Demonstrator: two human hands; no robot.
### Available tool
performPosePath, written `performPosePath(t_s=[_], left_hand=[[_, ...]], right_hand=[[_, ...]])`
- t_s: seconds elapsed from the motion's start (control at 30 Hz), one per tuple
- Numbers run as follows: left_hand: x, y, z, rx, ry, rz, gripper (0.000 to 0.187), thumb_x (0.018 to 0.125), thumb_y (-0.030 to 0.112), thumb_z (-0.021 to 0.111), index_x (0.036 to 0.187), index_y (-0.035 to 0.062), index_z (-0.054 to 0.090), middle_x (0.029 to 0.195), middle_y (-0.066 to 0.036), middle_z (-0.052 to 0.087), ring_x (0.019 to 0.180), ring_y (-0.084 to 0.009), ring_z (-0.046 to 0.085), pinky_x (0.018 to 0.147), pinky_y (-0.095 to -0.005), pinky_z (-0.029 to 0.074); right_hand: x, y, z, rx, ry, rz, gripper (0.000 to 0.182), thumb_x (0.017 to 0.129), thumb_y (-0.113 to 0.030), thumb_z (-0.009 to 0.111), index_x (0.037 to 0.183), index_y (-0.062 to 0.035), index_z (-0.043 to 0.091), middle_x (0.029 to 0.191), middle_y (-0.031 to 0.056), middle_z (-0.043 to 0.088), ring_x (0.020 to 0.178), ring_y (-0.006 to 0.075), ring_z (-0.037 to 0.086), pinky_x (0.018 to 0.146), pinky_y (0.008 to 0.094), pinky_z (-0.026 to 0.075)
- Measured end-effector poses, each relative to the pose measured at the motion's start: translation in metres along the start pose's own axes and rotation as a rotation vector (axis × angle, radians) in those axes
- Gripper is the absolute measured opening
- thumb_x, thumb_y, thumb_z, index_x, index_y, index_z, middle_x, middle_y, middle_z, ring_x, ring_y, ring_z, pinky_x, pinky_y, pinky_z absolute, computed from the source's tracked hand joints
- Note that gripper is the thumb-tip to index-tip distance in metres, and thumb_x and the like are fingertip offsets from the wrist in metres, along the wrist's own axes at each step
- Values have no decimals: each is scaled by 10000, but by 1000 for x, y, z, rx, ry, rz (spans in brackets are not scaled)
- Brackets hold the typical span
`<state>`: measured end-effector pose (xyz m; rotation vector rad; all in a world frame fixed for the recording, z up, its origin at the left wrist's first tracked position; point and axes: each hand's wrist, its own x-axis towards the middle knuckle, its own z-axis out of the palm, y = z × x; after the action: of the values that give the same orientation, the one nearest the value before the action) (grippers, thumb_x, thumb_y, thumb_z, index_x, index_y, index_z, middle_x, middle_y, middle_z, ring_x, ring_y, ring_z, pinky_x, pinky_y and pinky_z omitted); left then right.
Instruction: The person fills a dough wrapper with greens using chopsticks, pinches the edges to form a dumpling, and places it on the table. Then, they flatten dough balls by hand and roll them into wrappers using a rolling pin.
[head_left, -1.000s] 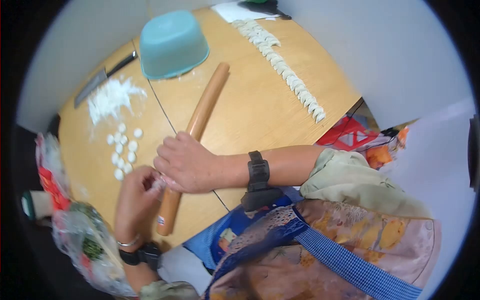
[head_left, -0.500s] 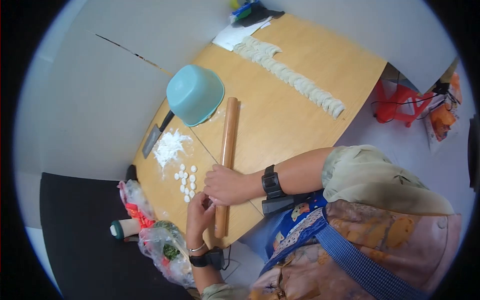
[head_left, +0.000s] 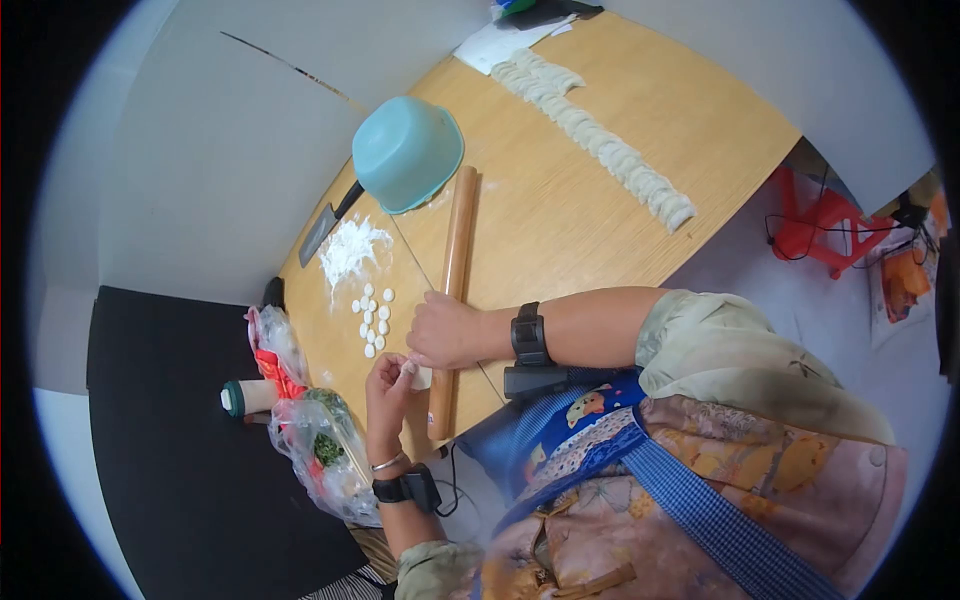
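Observation:
My right hand (head_left: 447, 330) is closed over the middle of a long wooden rolling pin (head_left: 460, 230) that lies on the table. Beside it, my left hand (head_left: 388, 388) pinches a flat pale dough wrapper (head_left: 423, 379), which lies against the near part of the pin. The wrapper is partly covered by my fingers. Just beyond my hands, several small round dough pieces (head_left: 383, 312) lie in a cluster. White flour (head_left: 350, 248) is heaped and scattered behind them.
An upturned light-blue basin (head_left: 400, 150) stands beside a cleaver (head_left: 320, 232). Shaped dumplings (head_left: 620, 158) line the wooden table (head_left: 700, 120). Plastic bags with greens (head_left: 325, 445) and a green-lidded container (head_left: 245, 397) sit at the left. A red stool (head_left: 820, 225) stands on the floor.
The view has shifted, so the table items sit differently in frame. My left hand has drawn slightly away from my right, and the wrapper shows more between them.

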<state>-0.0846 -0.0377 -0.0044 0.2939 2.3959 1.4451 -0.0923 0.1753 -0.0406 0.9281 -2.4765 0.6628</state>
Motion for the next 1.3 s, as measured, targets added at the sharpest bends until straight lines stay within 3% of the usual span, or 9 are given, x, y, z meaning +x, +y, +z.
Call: performPosePath(t_s=[0.17, 0.33, 0.5, 0.63, 0.67, 0.73, 0.8, 0.93, 1.3], left_hand=[[-14, -4, 11, -59, 142, -128, 70, 973, 40, 627, 1022, -8, 643, 851, 10, 664, 728, -43, 596, 645, -216, 485], [-14, -11, 4, 186, 21, -65, 56, 954, 22, 624, 983, -5, 663, 840, 10, 653, 727, -56, 588, 650, -222, 479], [-18, -6, 5, 33, -26, -16, 80, 980, 82, 610, 1018, 21, 646, 907, 24, 641, 769, -47, 561, 651, -218, 461], [-30, 11, 16, -138, 123, -126, 70, 951, 33, 580, 1010, 18, 614, 836, 25, 580, 742, -55, 519, 646, -224, 440], [-27, -10, 13, -119, 112, 2, 76, 956, 41, 569, 1019, 21, 608, 843, 21, 582, 736, -60, 515, 642, -224, 438], [-22, -20, 5, -99, 66, 6, 46, 954, 44, 593, 985, 13, 604, 844, 21, 580, 761, -61, 513, 666, -235, 439], [-17, -22, 1, -82, 45, 19, 43, 963, 51, 600, 978, 10, 597, 868, 17, 584, 800, -55, 516, 703, -229, 439], [-16, -14, -6, 123, 61, 74, 68, 934, 47, 625, 921, -15, 599, 765, 6, 573, 717, -58, 507, 639, -249, 440], [-11, -33, -8, 142, 166, 177, 174, 936, 149, 639, 889, -17, 616, 742, 10, 569, 685, -82, 495, 604, -272, 429]], right_hand=[[3, 1, 0, 26, -22, -11, 347, 945, -390, 569, 768, -120, 697, 739, 78, 679, 753, 270, 635, 779, 418, 414], [3, 0, 0, 10, -35, 0, 355, 962, -389, 561, 768, -124, 695, 746, 76, 680, 779, 273, 634, 782, 423, 416], [1, 1, -4, 55, 109, -93, 325, 900, -409, 619, 789, -105, 652, 754, 71, 628, 790, 272, 612, 772, 418, 419], [5, -4, 1, -5, -6, -158, 292, 870, -375, 627, 786, -95, 623, 781, 89, 612, 798, 276, 601, 738, 423, 424], [8, -7, 4, -17, -46, -91, 262, 862, -343, 625, 791, -91, 618, 795, 98, 616, 802, 281, 600, 720, 432, 430], [12, -8, 6, -38, -147, -34, 233, 855, -311, 623, 796, -86, 612, 808, 108, 620, 807, 286, 599, 702, 441, 435], [20, -8, 7, -6, -70, -18, 190, 838, -259, 625, 836, -69, 612, 808, 113, 620, 803, 304, 604, 687, 450, 452], [36, -2, 14, 2, -165, 0, 154, 816, -210, 619, 848, -59, 612, 825, 125, 630, 826, 324, 616, 724, 453, 486], [5, -11, -13, -16, -166, -62, 178, 854, -244, 611, 878, -68, 622, 853, 108, 604, 872, 315, 581, 797, 474, 432]])
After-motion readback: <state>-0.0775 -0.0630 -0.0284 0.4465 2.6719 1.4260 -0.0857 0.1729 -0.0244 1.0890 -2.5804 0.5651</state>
